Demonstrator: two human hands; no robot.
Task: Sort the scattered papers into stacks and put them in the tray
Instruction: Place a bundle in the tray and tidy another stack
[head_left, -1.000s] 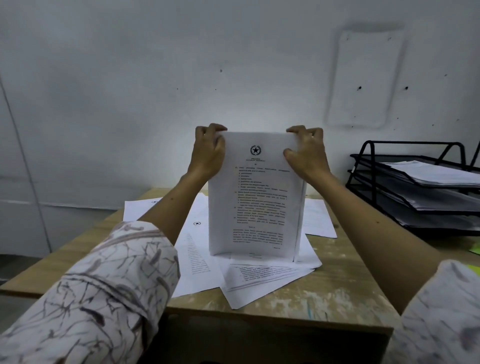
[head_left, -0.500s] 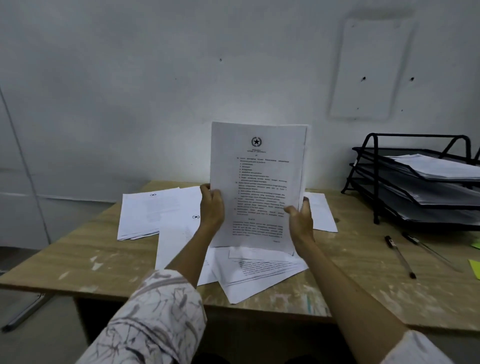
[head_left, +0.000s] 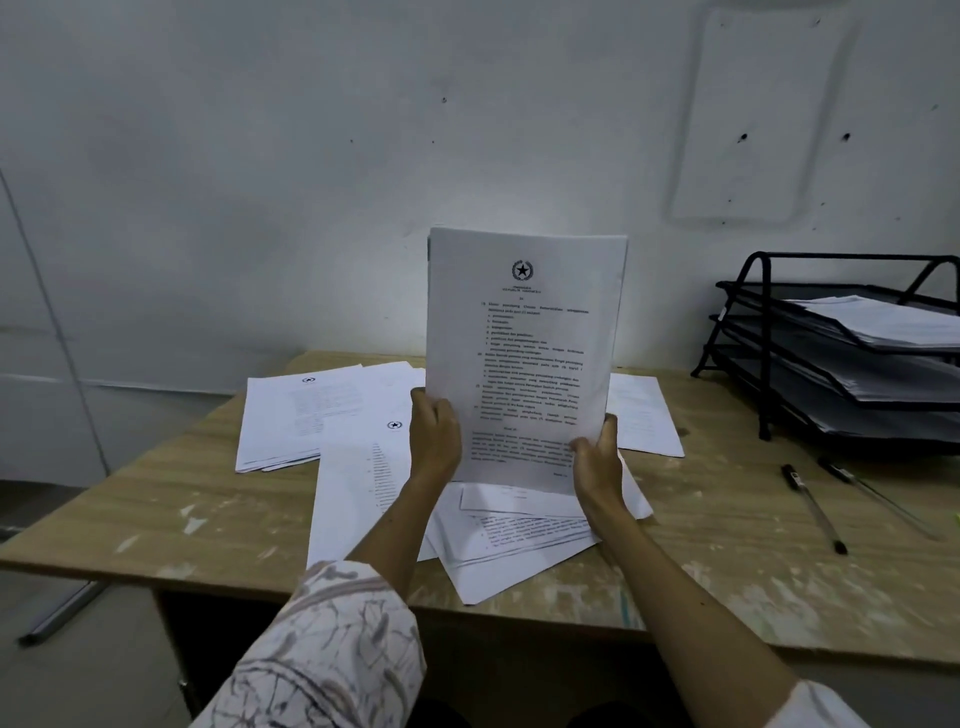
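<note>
I hold a stack of printed papers (head_left: 524, 332) upright above the wooden table (head_left: 727, 551), its top page showing a star emblem and text. My left hand (head_left: 434, 439) grips the stack's lower left edge. My right hand (head_left: 597, 460) grips its lower right corner, thumb on the front. Below the stack, loose printed sheets (head_left: 514, 540) lie fanned out on the table. Another small pile (head_left: 291, 415) sits at the left, and one sheet (head_left: 644, 415) lies behind at the right. A black three-tier wire tray (head_left: 769, 358) stands at the far right with papers on its tiers.
Two pens (head_left: 813, 506) lie on the table in front of the tray. A grey wall stands close behind the table. The table's near edge runs below my forearms, with dark space underneath.
My hands slid from the stack's top corners down to its lower edges. The stack has lifted off the loose sheets and stays upright.
</note>
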